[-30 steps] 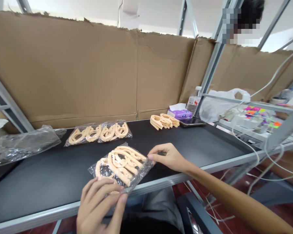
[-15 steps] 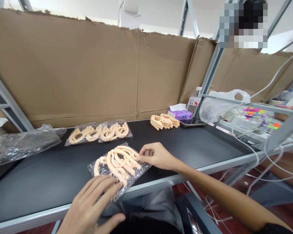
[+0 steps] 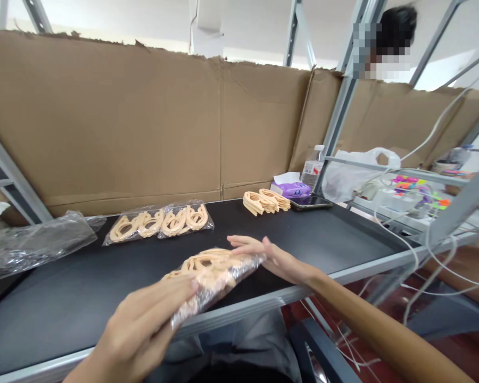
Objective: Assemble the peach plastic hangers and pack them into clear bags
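A clear plastic bag [image 3: 213, 282] of beige curved pieces that look like folding hangers is tilted up at the table's front edge, its near side raised. My left hand [image 3: 143, 319] grips its left end, fingers over the top and the thumb hidden beneath. At the bag's right end, my right hand [image 3: 267, 258] lies against the plastic with its fingers stretched out. Behind, two more bags of the same pieces, a left bag [image 3: 133, 226] and a right bag [image 3: 187, 219], lie side by side. Unbagged beige pieces [image 3: 265, 202] stand stacked farther right.
An empty clear bag [image 3: 43, 242] lies at the left. A purple tissue pack [image 3: 291, 189], a water bottle [image 3: 313, 169] and a dark phone or tablet [image 3: 312, 202] are at the back right. Cardboard [image 3: 143, 127] walls the back. Loose white cables [image 3: 417, 260] hang at right, and another person's head shows beyond.
The bag has gone from lying flat to tilted, near edge up. My left hand has closed on its left end. My right hand has unbent its fingers and stretched them over its right end.
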The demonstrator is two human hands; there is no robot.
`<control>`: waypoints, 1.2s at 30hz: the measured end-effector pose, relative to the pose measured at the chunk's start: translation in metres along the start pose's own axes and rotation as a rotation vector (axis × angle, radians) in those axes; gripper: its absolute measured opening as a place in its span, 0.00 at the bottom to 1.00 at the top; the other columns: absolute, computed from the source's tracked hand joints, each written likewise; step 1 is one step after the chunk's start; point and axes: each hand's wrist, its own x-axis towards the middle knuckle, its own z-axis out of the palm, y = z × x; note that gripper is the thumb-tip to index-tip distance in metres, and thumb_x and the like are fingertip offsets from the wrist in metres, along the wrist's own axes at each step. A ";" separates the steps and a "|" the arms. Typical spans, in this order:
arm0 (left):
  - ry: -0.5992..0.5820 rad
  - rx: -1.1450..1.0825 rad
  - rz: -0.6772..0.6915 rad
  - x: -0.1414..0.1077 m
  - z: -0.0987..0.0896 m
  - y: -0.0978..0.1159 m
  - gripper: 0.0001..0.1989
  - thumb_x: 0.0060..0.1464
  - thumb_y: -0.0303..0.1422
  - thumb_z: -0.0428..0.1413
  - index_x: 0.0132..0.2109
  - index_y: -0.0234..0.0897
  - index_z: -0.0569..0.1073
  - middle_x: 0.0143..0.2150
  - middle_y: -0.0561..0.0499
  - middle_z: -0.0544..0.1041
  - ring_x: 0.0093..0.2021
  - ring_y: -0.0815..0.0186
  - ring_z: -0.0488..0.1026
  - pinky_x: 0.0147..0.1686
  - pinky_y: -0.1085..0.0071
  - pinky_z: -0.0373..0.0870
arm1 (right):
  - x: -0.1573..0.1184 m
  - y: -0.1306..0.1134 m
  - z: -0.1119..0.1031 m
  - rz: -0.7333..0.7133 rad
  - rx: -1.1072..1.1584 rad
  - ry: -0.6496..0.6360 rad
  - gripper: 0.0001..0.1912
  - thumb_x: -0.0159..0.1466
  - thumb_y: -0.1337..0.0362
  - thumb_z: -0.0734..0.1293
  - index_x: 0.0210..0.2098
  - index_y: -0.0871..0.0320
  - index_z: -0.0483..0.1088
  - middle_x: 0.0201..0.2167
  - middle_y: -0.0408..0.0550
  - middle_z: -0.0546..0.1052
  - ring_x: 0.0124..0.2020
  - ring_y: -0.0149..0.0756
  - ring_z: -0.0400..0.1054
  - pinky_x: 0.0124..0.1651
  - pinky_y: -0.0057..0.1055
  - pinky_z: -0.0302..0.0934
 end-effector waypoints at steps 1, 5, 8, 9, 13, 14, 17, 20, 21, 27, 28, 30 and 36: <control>0.064 -0.012 -0.064 0.013 0.000 -0.001 0.13 0.61 0.27 0.54 0.51 0.43 0.77 0.45 0.52 0.83 0.42 0.64 0.81 0.46 0.74 0.76 | 0.001 0.001 -0.001 -0.002 0.121 -0.007 0.38 0.66 0.35 0.48 0.52 0.52 0.75 0.65 0.51 0.66 0.66 0.45 0.57 0.67 0.46 0.47; 0.198 -0.092 -0.464 0.073 0.004 -0.013 0.10 0.57 0.39 0.58 0.34 0.39 0.81 0.27 0.54 0.81 0.26 0.66 0.77 0.26 0.75 0.72 | 0.008 0.004 0.001 -0.087 0.295 0.138 0.35 0.53 0.37 0.70 0.51 0.56 0.74 0.54 0.55 0.75 0.58 0.48 0.67 0.63 0.46 0.54; 0.161 -0.329 -0.705 0.110 0.026 -0.035 0.18 0.56 0.46 0.57 0.34 0.35 0.80 0.28 0.51 0.81 0.27 0.64 0.76 0.23 0.74 0.69 | 0.018 0.001 -0.003 -0.088 0.254 0.416 0.26 0.48 0.55 0.79 0.43 0.56 0.76 0.44 0.50 0.80 0.46 0.43 0.73 0.55 0.42 0.63; 0.151 -0.434 -0.758 0.118 0.037 -0.044 0.20 0.56 0.47 0.56 0.35 0.33 0.80 0.30 0.48 0.81 0.28 0.63 0.77 0.24 0.73 0.70 | 0.023 -0.001 -0.007 -0.065 0.239 0.509 0.21 0.49 0.57 0.79 0.40 0.57 0.76 0.40 0.49 0.81 0.43 0.41 0.74 0.52 0.40 0.65; 0.002 -0.469 -0.840 0.129 0.085 -0.080 0.22 0.56 0.49 0.54 0.36 0.32 0.79 0.32 0.44 0.82 0.33 0.58 0.79 0.30 0.68 0.74 | 0.045 0.000 -0.031 0.137 0.096 0.675 0.12 0.50 0.61 0.75 0.32 0.59 0.74 0.33 0.47 0.80 0.36 0.37 0.74 0.43 0.34 0.68; -0.018 -0.430 -0.847 0.128 0.094 -0.088 0.21 0.54 0.48 0.55 0.35 0.32 0.79 0.31 0.43 0.82 0.33 0.57 0.79 0.30 0.67 0.74 | 0.050 0.003 -0.037 0.217 0.025 0.681 0.10 0.51 0.62 0.74 0.30 0.60 0.73 0.31 0.48 0.80 0.34 0.36 0.74 0.40 0.33 0.69; -0.047 -0.291 -0.845 0.119 0.106 -0.102 0.20 0.52 0.44 0.58 0.42 0.31 0.79 0.32 0.41 0.82 0.35 0.53 0.79 0.36 0.61 0.74 | 0.061 0.013 -0.055 0.392 -0.169 0.665 0.10 0.53 0.62 0.72 0.23 0.59 0.69 0.23 0.48 0.77 0.25 0.35 0.71 0.31 0.32 0.67; -0.086 -0.194 -0.760 0.104 0.099 -0.100 0.21 0.53 0.40 0.56 0.50 0.32 0.76 0.42 0.39 0.82 0.43 0.50 0.78 0.46 0.57 0.72 | 0.062 0.021 -0.067 0.441 -0.339 0.635 0.14 0.53 0.59 0.73 0.19 0.59 0.68 0.17 0.47 0.73 0.22 0.36 0.68 0.27 0.32 0.63; -0.105 -0.183 -0.715 0.097 0.094 -0.097 0.19 0.54 0.40 0.56 0.50 0.34 0.77 0.45 0.40 0.81 0.47 0.50 0.77 0.51 0.56 0.70 | 0.060 0.021 -0.069 0.440 -0.483 0.648 0.14 0.53 0.58 0.73 0.21 0.60 0.70 0.18 0.48 0.73 0.24 0.38 0.68 0.29 0.33 0.63; -0.279 -0.003 -0.330 0.061 0.077 -0.087 0.17 0.63 0.38 0.48 0.51 0.36 0.76 0.52 0.42 0.77 0.54 0.54 0.72 0.57 0.54 0.67 | 0.038 0.013 -0.037 0.146 -1.218 0.546 0.19 0.63 0.52 0.65 0.48 0.57 0.74 0.50 0.55 0.75 0.53 0.46 0.66 0.53 0.40 0.60; -0.292 0.034 -0.290 0.058 0.079 -0.089 0.18 0.64 0.37 0.46 0.52 0.36 0.75 0.53 0.42 0.76 0.55 0.54 0.72 0.57 0.55 0.67 | 0.035 0.012 -0.027 0.087 -1.244 0.436 0.20 0.64 0.52 0.65 0.50 0.56 0.73 0.52 0.55 0.74 0.54 0.46 0.65 0.55 0.41 0.59; -0.312 0.096 -0.247 0.056 0.084 -0.097 0.19 0.65 0.36 0.44 0.56 0.36 0.73 0.59 0.41 0.73 0.60 0.55 0.68 0.61 0.55 0.62 | 0.031 0.011 -0.012 0.056 -1.289 0.266 0.21 0.65 0.50 0.64 0.53 0.53 0.72 0.53 0.55 0.73 0.55 0.47 0.64 0.55 0.43 0.57; -0.503 0.268 -0.327 0.051 0.090 -0.124 0.24 0.66 0.39 0.42 0.64 0.37 0.66 0.67 0.43 0.65 0.68 0.53 0.58 0.66 0.50 0.49 | 0.037 0.012 -0.020 0.163 -1.339 0.203 0.17 0.69 0.58 0.60 0.55 0.52 0.70 0.53 0.53 0.74 0.55 0.45 0.65 0.54 0.40 0.57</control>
